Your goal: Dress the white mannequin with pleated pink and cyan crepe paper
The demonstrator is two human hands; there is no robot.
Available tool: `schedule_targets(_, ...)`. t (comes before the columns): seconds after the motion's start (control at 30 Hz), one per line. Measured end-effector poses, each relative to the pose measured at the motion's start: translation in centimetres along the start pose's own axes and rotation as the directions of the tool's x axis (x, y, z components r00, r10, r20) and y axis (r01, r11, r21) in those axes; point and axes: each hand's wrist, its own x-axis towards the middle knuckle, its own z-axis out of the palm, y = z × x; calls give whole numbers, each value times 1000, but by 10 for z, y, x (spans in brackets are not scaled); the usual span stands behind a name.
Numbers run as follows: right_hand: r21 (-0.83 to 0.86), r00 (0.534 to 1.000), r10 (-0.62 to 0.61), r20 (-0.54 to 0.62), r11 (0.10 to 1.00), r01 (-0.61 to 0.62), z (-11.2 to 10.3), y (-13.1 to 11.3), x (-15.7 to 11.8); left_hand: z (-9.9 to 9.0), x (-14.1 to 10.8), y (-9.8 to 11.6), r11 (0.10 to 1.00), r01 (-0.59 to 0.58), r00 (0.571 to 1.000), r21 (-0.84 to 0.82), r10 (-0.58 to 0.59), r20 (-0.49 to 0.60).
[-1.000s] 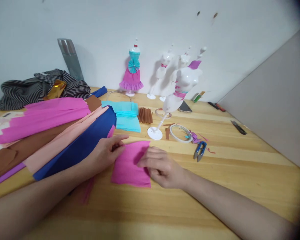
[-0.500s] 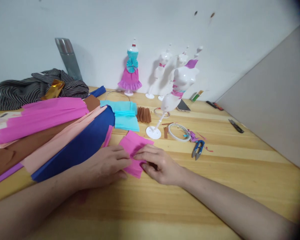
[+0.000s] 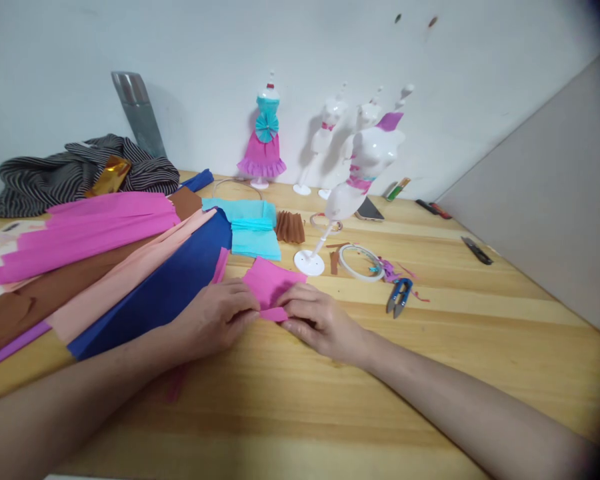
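A small pink paper sheet (image 3: 270, 281) lies on the wooden table, its near edge folded up into a narrow strip. My left hand (image 3: 220, 313) pinches the left end of that fold, fingers closed. At the right end, my right hand (image 3: 317, 320) has thumb and fingers closed on the same fold. Just beyond my left hand is a narrow pink strip (image 3: 221, 265), beside the dark blue paper (image 3: 165, 293). A white mannequin (image 3: 373, 157) on a round base stands behind my right hand.
Pink, brown and peach papers cover the left side. Cyan paper (image 3: 255, 243) and pleated brown paper (image 3: 290, 227) lie behind the pink sheet. To the right are a tape roll (image 3: 345, 267), blue snips (image 3: 400, 297), a phone (image 3: 369, 210) and a cutter (image 3: 477, 251). A dressed mannequin (image 3: 265, 143) stands at the wall.
The near edge of the pink sheet, flat before, is now folded up away from me. Both hands have closed on the fold's ends. The view has shifted slightly.
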Motion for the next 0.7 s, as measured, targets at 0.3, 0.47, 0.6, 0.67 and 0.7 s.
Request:
schedule_targets(0.3,-18,998,18,58,1000,-17,-1,-1,2,-4,-1,10,999,-36,998,31,34,44)
schedule_targets(0.47,-18,998,10,56,1000,-9,-1,0,2,-3,-4,15,999,36,999,-13,-36,25)
schedule_targets(0.6,3,997,36,74,999,-36,-1,-1,1,-1,-5,18,999,45,998,22,-46,37)
schedule_targets(0.67,5,996,56,66,998,-56,-1,-2,1,-1,-5,20,997,57,998,48,-59,31)
schedule_targets(0.7,5,996,66,61,998,-67,0,-2,1,-1,-5,21,996,68,997,64,-70,23)
